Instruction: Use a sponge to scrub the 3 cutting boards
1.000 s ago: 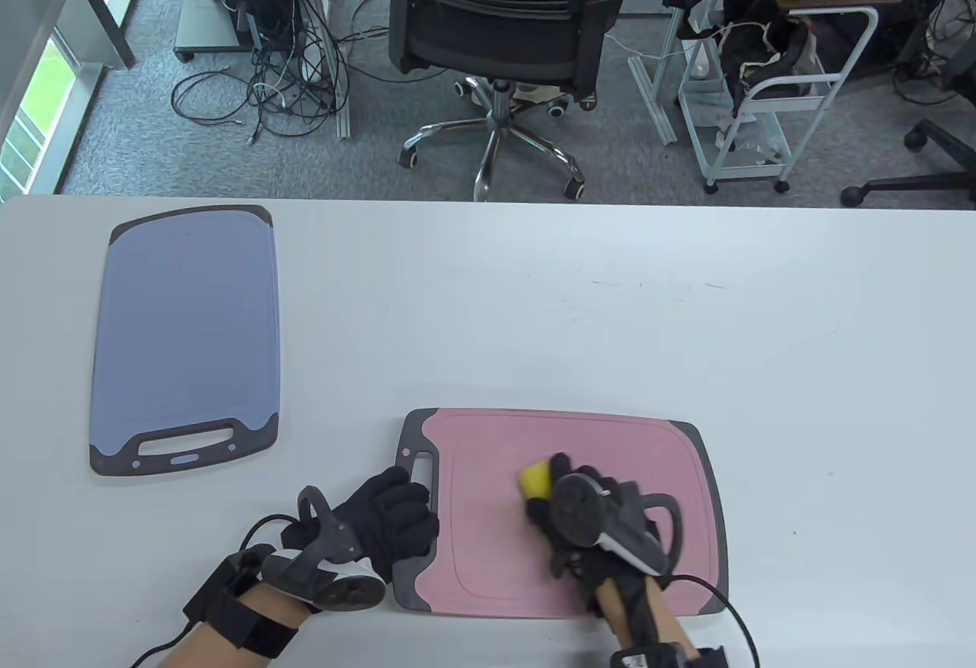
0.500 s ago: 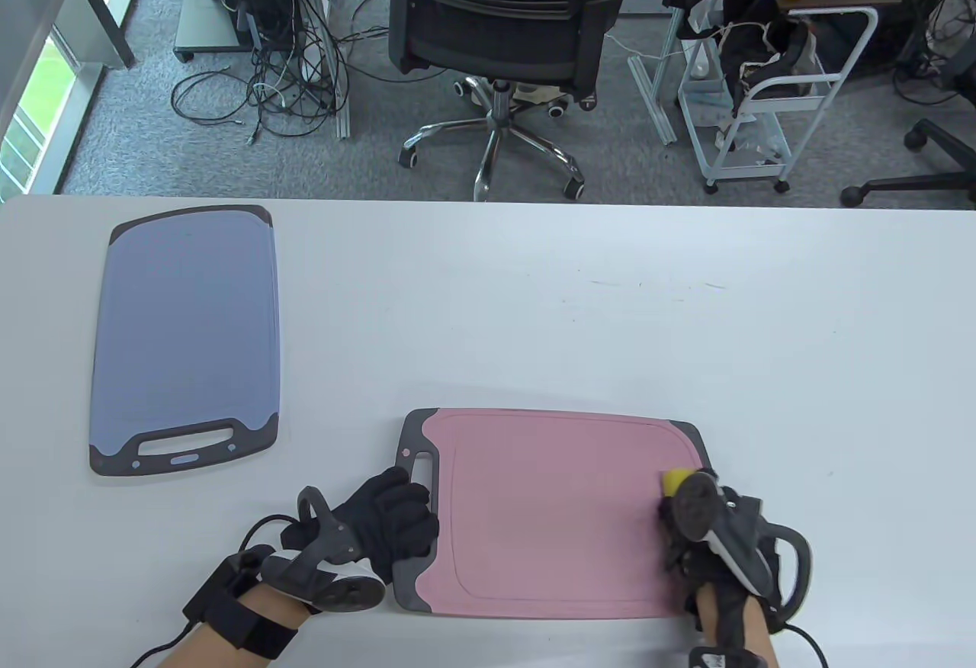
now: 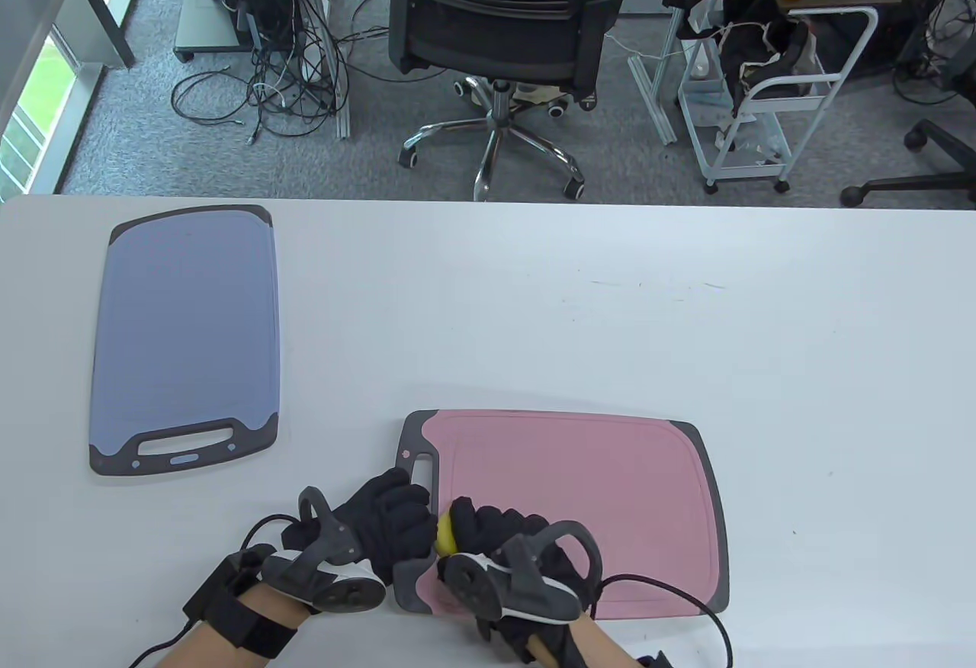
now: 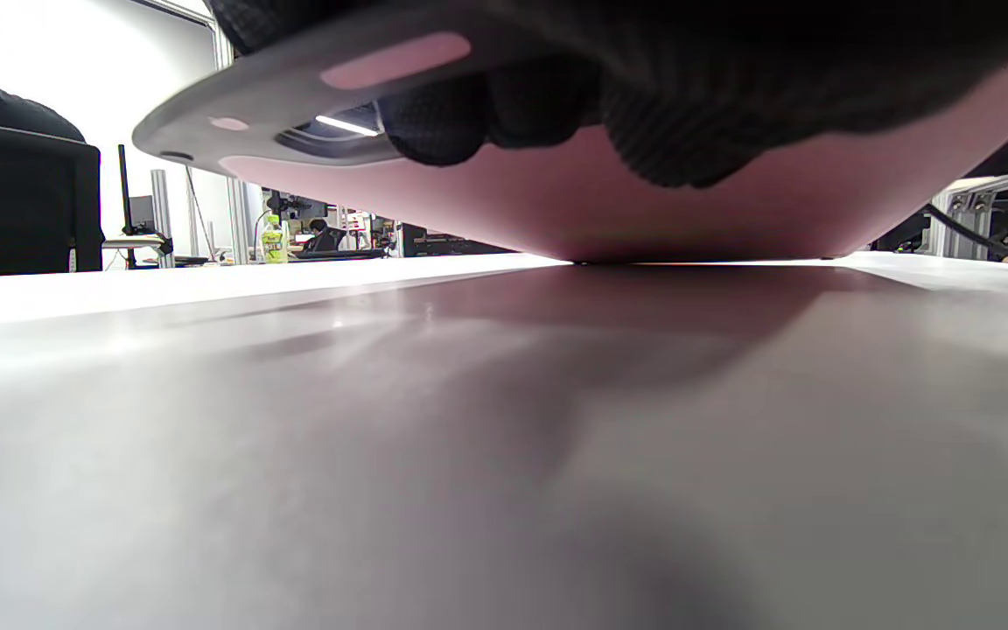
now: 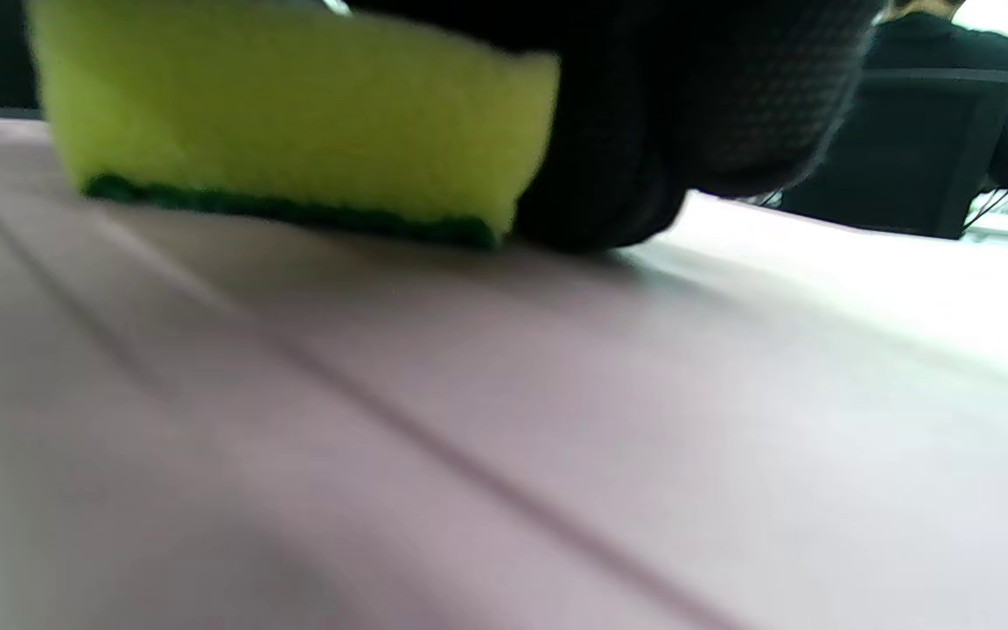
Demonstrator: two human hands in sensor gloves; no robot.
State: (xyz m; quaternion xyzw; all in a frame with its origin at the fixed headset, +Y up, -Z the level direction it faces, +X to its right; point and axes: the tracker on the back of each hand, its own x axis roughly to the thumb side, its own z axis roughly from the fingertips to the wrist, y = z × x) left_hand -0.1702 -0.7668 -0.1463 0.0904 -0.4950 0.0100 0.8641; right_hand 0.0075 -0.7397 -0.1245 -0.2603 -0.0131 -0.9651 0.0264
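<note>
The pink board (image 3: 579,500) at the near edge of the bench (image 3: 534,317) is being scrubbed: the yellow sponge (image 3: 444,534) is held in the right hand (image 3: 503,546), its grip curled round it, near the handle end. That end is gripped by the left hand (image 3: 385,523). The blue board (image 3: 187,332) lies well apart at far left. A third board is not seen, so most work is judged left.

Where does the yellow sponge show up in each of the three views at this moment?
Table view: sponge only as a yellow sliver under the right hand, at the pink cutting board's handle end.
Left wrist view: not in it.
Right wrist view: sponge upper left, green side down.
Shared landmark: the pink cutting board.
</note>
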